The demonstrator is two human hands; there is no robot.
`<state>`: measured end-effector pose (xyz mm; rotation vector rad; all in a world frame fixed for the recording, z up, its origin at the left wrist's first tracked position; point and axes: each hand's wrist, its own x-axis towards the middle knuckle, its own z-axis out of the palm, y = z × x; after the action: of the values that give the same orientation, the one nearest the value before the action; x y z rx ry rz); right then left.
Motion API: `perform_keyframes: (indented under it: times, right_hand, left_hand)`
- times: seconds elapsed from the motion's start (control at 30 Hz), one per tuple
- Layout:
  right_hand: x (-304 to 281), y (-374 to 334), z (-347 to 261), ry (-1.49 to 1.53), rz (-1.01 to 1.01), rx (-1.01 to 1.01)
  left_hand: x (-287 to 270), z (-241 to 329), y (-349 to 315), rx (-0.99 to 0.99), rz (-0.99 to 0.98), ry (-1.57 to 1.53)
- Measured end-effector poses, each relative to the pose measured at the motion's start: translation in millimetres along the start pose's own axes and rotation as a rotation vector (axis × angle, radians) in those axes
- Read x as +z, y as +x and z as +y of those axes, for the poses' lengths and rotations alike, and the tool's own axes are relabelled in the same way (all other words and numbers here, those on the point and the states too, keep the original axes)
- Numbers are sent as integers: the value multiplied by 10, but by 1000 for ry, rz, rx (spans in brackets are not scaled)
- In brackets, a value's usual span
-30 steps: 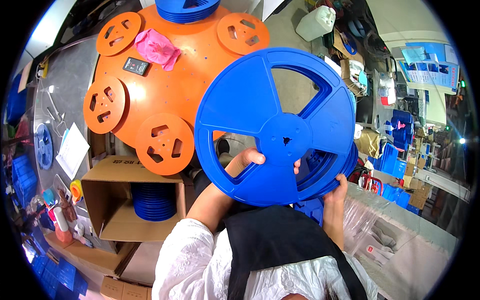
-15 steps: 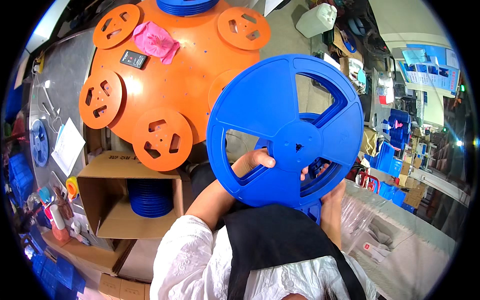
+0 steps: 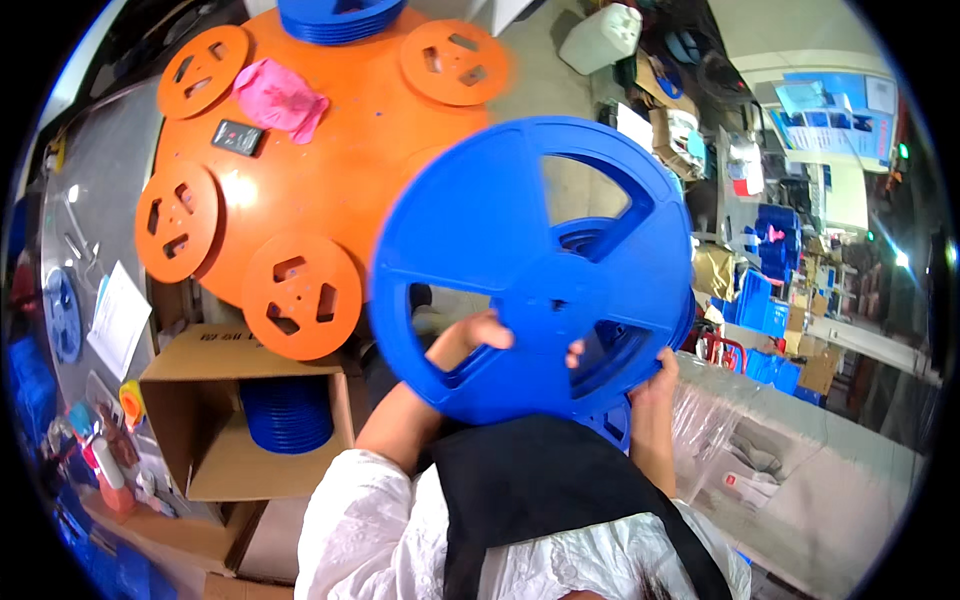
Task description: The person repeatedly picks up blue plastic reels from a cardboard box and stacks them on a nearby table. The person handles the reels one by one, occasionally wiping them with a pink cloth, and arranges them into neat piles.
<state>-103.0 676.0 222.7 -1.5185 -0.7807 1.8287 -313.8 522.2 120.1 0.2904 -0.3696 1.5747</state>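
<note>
A large blue plastic reel (image 3: 470, 220) with cut-out windows is held up in front of my chest. Behind it, more blue reel flanges show through the windows and past the lower right edge; I cannot tell how many. My left hand (image 3: 468, 336) grips the front reel through its lower left window, thumb on the front face near the hub. A fingertip shows at the lower right window's edge. My right hand (image 3: 655, 385) is closed at the lower right rim, its fingers partly hidden behind the reels.
An orange round table (image 3: 330, 180) ahead carries orange discs (image 3: 303, 296), a pink cloth (image 3: 282, 98), a small black box (image 3: 238, 138) and stacked blue reels (image 3: 340, 22). A carton (image 3: 215, 360) at lower left holds more blue reels (image 3: 285, 415). A plastic-wrapped surface (image 3: 800, 440) lies right.
The reels have turned slightly and spread apart, so more of the rear ones shows. My right fingers, seen through the lower right window before, are now at the outer rim. The view has shifted.
</note>
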Motion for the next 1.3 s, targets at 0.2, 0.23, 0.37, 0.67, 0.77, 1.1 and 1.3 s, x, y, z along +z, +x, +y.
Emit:
perform_keyframes:
  times: [0.2,0.23,0.37,0.67,0.77,1.1,1.3]
  right_hand:
    - [-182,-65,-206,85,-437,-141]
    - [-151,-71,-237,78,-449,-148]
    - [-99,-95,-312,124,-672,-165]
    - [184,-148,-331,223,-838,-90]
    - [257,-183,-305,209,-809,-87]
    - [983,-699,291,-470,-742,-164]
    - [985,-731,416,-564,-895,-67]
  left_hand:
    - [426,396,-776,354,559,-50]
    - [443,481,-803,423,481,-67]
    - [488,636,-1056,464,534,97]
    - [792,472,-906,582,1038,359]
    - [906,415,-721,556,1184,525]
    - [244,-58,-210,145,690,77]
    - [204,-137,-150,-40,879,275]
